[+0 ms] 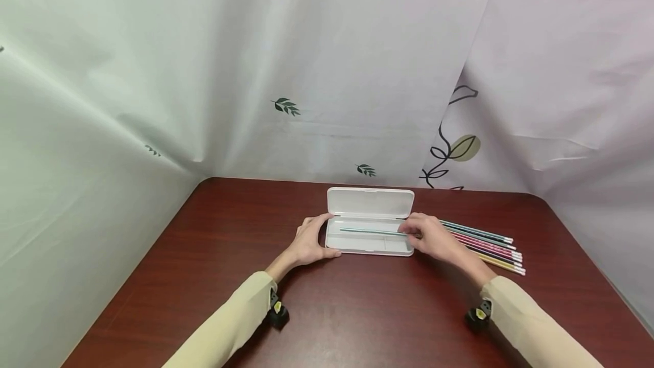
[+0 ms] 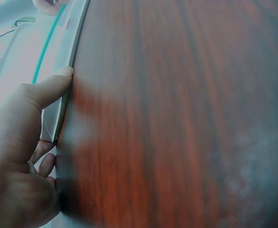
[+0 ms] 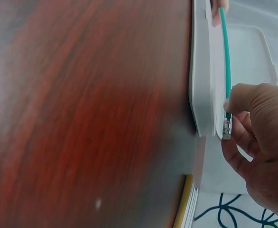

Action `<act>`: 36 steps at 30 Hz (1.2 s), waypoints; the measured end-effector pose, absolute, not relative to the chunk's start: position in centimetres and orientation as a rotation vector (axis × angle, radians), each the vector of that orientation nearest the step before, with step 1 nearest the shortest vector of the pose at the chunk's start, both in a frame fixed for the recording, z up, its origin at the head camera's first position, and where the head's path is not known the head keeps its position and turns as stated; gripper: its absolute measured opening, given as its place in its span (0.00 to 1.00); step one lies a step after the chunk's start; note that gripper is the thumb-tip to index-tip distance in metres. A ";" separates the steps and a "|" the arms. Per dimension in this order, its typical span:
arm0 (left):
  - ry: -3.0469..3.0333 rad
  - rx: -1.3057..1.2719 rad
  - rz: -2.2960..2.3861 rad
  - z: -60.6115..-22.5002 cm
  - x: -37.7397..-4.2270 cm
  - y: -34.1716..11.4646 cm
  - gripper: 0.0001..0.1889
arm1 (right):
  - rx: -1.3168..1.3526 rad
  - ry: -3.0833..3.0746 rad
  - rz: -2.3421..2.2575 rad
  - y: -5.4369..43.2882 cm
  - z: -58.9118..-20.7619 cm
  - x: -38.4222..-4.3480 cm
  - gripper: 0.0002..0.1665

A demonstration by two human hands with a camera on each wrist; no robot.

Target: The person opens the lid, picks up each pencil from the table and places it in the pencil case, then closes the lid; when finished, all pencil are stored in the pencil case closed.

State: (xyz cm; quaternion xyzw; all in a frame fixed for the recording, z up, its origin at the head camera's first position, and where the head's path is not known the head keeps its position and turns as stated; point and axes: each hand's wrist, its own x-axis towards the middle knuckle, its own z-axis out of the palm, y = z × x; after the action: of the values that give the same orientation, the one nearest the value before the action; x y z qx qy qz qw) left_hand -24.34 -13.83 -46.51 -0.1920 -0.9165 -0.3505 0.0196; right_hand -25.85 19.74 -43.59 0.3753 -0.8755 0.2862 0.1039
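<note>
Well, the left hand (image 1: 308, 243) gripped the left end of an open white case (image 1: 355, 243) on the brown table (image 1: 352, 300); the right hand (image 1: 431, 235) pinched a green pencil (image 3: 226, 61) near its eraser, lengthwise over the case; more pencils (image 1: 489, 246) lay on the table to the right.

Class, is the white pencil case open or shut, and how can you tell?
Open: the white case has its lid raised at the back, and its inner compartments show in the head view.
</note>
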 end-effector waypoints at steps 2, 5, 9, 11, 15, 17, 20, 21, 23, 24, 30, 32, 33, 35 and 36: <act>-2.844 -0.597 -1.087 -46.5 -24.4 -13.8 0.48 | 1.123 -2.565 0.841 19.5 -43.7 -26.1 0.16; -2.843 -0.596 -1.084 -46.5 -24.4 -13.8 0.48 | 1.143 -2.529 0.834 19.1 -44.0 -26.4 0.16; -2.840 -0.594 -1.085 -46.4 -24.3 -13.8 0.48 | 1.145 -2.529 0.827 18.6 -44.1 -26.7 0.15; -2.839 -0.596 -1.086 -46.5 -24.3 -13.8 0.48 | 1.146 -2.544 0.834 18.5 -44.1 -26.8 0.15; -2.839 -0.597 -1.081 -46.6 -24.3 -13.8 0.48 | 1.165 -2.543 0.824 18.2 -44.1 -26.9 0.14; -2.837 -0.597 -1.083 -46.6 -24.3 -13.8 0.48 | 1.179 -2.524 0.811 18.1 -44.1 -27.1 0.14; -2.837 -0.595 -1.083 -46.6 -24.3 -13.8 0.48 | 1.193 -2.498 0.792 18.0 -44.3 -27.3 0.14; -2.838 -0.594 -1.081 -46.6 -24.3 -13.8 0.48 | 1.196 -2.493 0.792 17.9 -44.3 -27.3 0.14; -2.839 -0.592 -1.082 -46.6 -24.3 -13.8 0.48 | 1.201 -2.492 0.794 17.8 -44.4 -27.4 0.14; -2.839 -0.590 -1.084 -46.6 -24.3 -13.8 0.48 | 1.202 -2.498 0.797 17.8 -44.4 -27.4 0.14; -2.845 -0.583 -1.091 -46.7 -24.3 -13.8 0.48 | 1.199 -2.549 0.806 17.6 -44.3 -27.4 0.13; -2.846 -0.584 -1.087 -46.7 -24.3 -13.8 0.48 | 1.196 -2.556 0.803 17.6 -44.3 -27.4 0.13; -2.844 -0.584 -1.087 -46.7 -24.3 -13.8 0.48 | 1.198 -2.553 0.805 17.6 -44.3 -27.4 0.12; -2.842 -0.585 -1.088 -46.7 -24.3 -13.8 0.48 | 1.197 -2.542 0.807 17.7 -44.2 -27.3 0.11; -2.841 -0.586 -1.089 -46.6 -24.3 -13.7 0.48 | 1.196 -2.527 0.808 17.8 -44.2 -27.3 0.10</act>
State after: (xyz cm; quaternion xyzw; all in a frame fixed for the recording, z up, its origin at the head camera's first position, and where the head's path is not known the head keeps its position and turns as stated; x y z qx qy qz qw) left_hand -24.28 -13.74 -46.63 -0.1891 -0.9166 -0.3515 0.0216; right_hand -27.28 17.81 -44.20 0.4083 -0.8626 0.2757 0.1152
